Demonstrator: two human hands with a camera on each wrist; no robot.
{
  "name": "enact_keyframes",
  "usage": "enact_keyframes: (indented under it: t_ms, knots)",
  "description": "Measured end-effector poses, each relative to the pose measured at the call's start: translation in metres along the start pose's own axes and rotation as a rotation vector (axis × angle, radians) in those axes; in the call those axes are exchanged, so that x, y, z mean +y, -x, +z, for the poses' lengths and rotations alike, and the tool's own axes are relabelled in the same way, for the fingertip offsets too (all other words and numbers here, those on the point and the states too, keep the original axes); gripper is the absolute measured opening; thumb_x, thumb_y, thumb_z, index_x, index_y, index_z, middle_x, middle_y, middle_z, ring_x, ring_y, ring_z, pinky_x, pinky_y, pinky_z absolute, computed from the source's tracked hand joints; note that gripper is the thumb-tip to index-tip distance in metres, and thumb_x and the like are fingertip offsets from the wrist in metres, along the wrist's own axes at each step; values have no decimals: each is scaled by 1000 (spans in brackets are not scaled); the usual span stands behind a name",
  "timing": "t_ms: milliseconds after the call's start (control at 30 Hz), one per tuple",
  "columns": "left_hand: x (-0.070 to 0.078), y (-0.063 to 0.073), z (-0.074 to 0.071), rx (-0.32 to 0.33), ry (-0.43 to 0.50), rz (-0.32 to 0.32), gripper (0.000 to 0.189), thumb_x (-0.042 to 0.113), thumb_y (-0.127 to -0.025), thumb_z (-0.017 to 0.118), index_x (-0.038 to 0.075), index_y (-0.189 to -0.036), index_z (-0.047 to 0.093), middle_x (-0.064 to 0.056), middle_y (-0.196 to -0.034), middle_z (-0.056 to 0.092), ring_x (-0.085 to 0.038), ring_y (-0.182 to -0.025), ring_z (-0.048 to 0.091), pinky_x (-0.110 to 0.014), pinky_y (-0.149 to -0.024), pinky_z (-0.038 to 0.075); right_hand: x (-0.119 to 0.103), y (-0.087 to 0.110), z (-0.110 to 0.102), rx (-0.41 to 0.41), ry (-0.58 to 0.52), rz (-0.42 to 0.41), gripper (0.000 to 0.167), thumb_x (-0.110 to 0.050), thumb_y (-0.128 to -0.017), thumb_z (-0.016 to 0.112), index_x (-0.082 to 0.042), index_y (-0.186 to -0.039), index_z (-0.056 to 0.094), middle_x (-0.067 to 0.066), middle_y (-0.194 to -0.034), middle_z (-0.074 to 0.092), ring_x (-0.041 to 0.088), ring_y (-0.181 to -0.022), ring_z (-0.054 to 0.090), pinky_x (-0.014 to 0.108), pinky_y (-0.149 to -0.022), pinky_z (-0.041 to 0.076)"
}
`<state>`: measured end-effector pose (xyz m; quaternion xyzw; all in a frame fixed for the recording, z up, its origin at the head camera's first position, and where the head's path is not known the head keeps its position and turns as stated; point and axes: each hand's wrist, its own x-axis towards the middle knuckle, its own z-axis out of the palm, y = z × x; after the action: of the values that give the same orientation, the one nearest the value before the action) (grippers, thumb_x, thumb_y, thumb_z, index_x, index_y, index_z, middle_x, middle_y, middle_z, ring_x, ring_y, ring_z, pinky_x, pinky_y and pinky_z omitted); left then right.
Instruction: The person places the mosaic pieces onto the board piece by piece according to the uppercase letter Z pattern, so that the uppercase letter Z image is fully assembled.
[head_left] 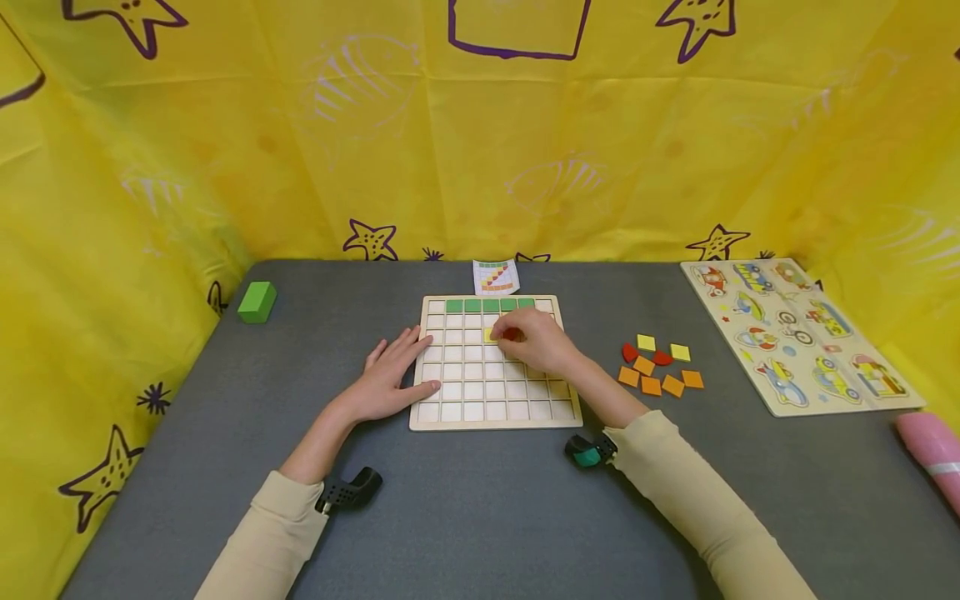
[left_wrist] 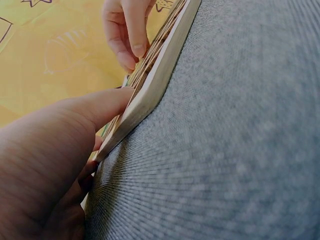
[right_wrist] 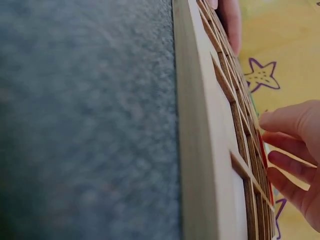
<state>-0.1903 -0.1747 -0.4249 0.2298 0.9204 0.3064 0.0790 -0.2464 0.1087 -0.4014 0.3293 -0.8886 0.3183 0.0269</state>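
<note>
Now we are looking down at a grey tabletop [head_left: 465, 517] with a wooden grid board [head_left: 495, 417] lying near its middle. Our left hand [head_left: 390, 379] is resting flat against the board's left edge, fingers straight and relaxed, holding nothing; the left wrist view is showing the thumb [left_wrist: 107, 107] touching the board's side. Our right hand [head_left: 540, 342] is hovering over the upper middle of the board, fingers curled down onto a red piece [head_left: 513, 334], which is sitting just beside a yellow tile [head_left: 491, 335] in the grid. We are seeing the fingertips on the piece, pinching it as far as we can tell. A row of green tiles [head_left: 489, 305] is filling most of the board's top row.

Past the board's far edge a small pattern card [head_left: 496, 277] is lying on the tabletop. To the right of the board a loose pile of tiles [head_left: 658, 367], orange, yellow and red, is lying. Farther right, a vehicle puzzle [head_left: 795, 333] is lying near the right edge. A green block [head_left: 257, 302] is sitting at the far left corner, and a pink roll [head_left: 933, 454] is poking in at the right edge.
</note>
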Motion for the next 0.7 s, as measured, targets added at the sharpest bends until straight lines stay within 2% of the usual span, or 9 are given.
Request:
enact_keyframes:
  t_ms: [233,367,533,700]
  knots:
    - [0,-1,0,8,-3,8,78,40,-94,62,4,-154,27,-18,-161,12,-32,-148,6,-56,-113,-2,3,19,-7,56,-142,144,10,-11,-92,67,-9,-97,75,1,-97,70,17,-92,62,35,-81,53]
    - [0,-1,1,12,-2,14,78,39,-94,63,4,-153,28,-19,-161,13,-33,-148,6,-56,-113,-2,8,32,-15,70,-172,219,11,-15,-92,67,-11,-98,76,-1,-97,71,16,-91,61,33,-81,53]
    - [2,0,-1,9,-2,10,78,39,-94,63,4,-153,27,-19,-161,12,-33,-148,6,-57,-113,-2,16,52,-28,81,-154,258,12,-15,-92,68,-12,-101,75,0,-96,71,18,-86,61,35,-78,52]
    - [3,0,-2,-1,-1,-2,78,41,-94,62,4,-154,27,-18,-161,12,-32,-148,5,-56,-113,-2,25,71,-51,62,-73,299,13,-14,-92,68,-10,-103,74,3,-97,70,20,-84,63,37,-77,53]
